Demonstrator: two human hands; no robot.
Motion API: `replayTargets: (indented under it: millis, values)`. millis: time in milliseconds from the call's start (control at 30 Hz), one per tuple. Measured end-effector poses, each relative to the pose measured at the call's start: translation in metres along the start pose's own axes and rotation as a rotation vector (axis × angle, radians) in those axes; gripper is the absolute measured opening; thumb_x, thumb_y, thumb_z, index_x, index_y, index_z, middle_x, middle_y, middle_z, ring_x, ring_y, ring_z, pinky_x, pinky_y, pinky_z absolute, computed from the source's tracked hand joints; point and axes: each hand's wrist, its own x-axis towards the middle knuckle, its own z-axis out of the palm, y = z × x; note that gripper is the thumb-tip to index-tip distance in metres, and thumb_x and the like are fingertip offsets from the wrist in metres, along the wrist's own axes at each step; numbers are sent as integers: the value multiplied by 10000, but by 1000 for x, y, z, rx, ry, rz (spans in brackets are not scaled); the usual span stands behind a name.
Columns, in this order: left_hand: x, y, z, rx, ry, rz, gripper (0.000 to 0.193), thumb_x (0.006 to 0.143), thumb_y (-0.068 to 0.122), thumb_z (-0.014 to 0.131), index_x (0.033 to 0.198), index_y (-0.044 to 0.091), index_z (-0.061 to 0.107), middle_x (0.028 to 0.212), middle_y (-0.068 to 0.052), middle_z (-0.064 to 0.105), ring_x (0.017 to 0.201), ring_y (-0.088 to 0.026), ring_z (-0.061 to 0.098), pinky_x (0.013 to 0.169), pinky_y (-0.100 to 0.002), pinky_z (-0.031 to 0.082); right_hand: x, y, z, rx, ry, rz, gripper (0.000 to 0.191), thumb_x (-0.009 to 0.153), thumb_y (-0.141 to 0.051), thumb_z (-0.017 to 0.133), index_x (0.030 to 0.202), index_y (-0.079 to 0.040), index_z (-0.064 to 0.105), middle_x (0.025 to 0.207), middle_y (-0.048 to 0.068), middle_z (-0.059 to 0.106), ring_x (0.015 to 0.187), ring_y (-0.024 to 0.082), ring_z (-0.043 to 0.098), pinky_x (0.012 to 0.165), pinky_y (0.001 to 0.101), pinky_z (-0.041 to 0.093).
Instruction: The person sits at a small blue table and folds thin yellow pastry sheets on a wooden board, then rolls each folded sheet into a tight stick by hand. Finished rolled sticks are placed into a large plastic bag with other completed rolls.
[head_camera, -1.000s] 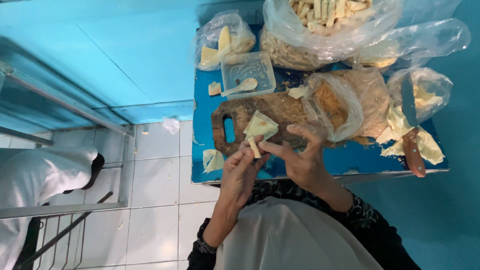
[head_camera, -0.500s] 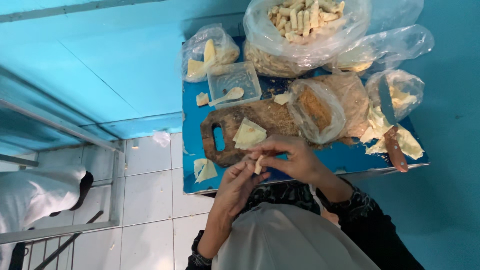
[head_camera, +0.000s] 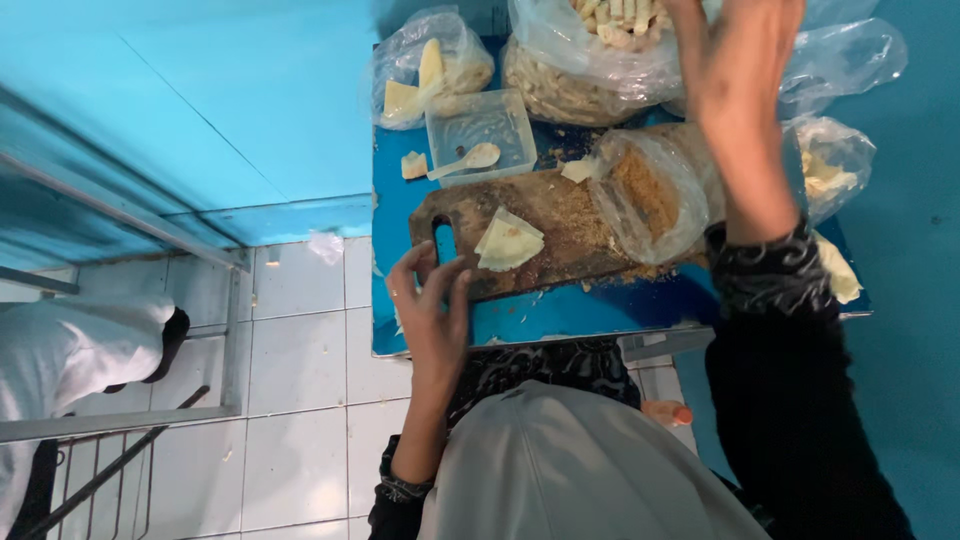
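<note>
My left hand (head_camera: 430, 300) rests with fingers apart on the near edge of a wooden cutting board (head_camera: 560, 215), beside its handle hole, holding nothing. A small stack of pale triangular dough sheets (head_camera: 508, 240) lies on the board just right of that hand. My right hand (head_camera: 740, 60) is stretched far across the blue table (head_camera: 560, 312) to a large clear bag of pale rolled pieces (head_camera: 600, 40). Its fingertips are cut off by the frame's top edge, so I cannot tell what it holds.
A clear plastic box (head_camera: 500, 115) with a pale spoon (head_camera: 470, 158) stands behind the board. An open bag of brown crumbs (head_camera: 650, 190) lies on the board's right end. More bags (head_camera: 430, 70) crowd the back. A person in white (head_camera: 70, 345) is at left on the white-tiled floor.
Both hands were together over the board's near edge, working a small pale roll. Now my right hand has gone up to the large bag, and my left rests on the board's handle end.
</note>
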Motion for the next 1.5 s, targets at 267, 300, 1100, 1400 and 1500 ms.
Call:
replayTargets:
  millis: [267, 300, 1100, 1400, 1500]
  values:
    - [4, -8, 34, 415, -25, 167, 168, 868, 192, 794, 924, 68, 697, 1371, -183, 529, 1307, -421, 455, 1100, -704, 241, -85, 3, -17, 182, -516, 120, 181, 957, 24, 662, 1128, -33, 654, 1005, 166, 742, 867, 297, 734, 709, 395, 571]
    - [3, -9, 37, 421, -30, 168, 151, 873, 175, 787, 927, 68, 694, 1368, -177, 536, 1307, -412, 459, 1104, -697, 242, -98, 6, -21, 96, -550, 158, 191, 929, 50, 630, 1101, -32, 643, 976, 170, 737, 865, 328, 726, 720, 424, 551]
    - [8, -1, 54, 373, 22, 159, 104, 893, 97, 743, 943, 42, 670, 1185, -157, 595, 1155, -350, 532, 1081, -574, 303, -140, -39, 49, 593, -503, 528, 238, 937, -158, 740, 1107, -80, 592, 999, 112, 728, 901, 240, 774, 763, 337, 631]
    - [11, -4, 47, 310, 24, 170, 69, 894, 76, 733, 931, 62, 676, 1076, -102, 620, 1075, -307, 560, 1076, -570, 305, -141, -81, 73, 229, -543, 62, 295, 848, -37, 661, 1141, -69, 659, 1049, 149, 661, 973, 366, 651, 772, 467, 528]
    - [10, -5, 46, 303, 25, 163, 66, 892, 72, 730, 936, 64, 682, 1055, -92, 621, 1059, -301, 566, 1083, -575, 303, -134, -72, 68, 248, -531, 132, 327, 888, 24, 609, 1188, -72, 696, 1137, 144, 611, 1063, 362, 601, 861, 468, 509]
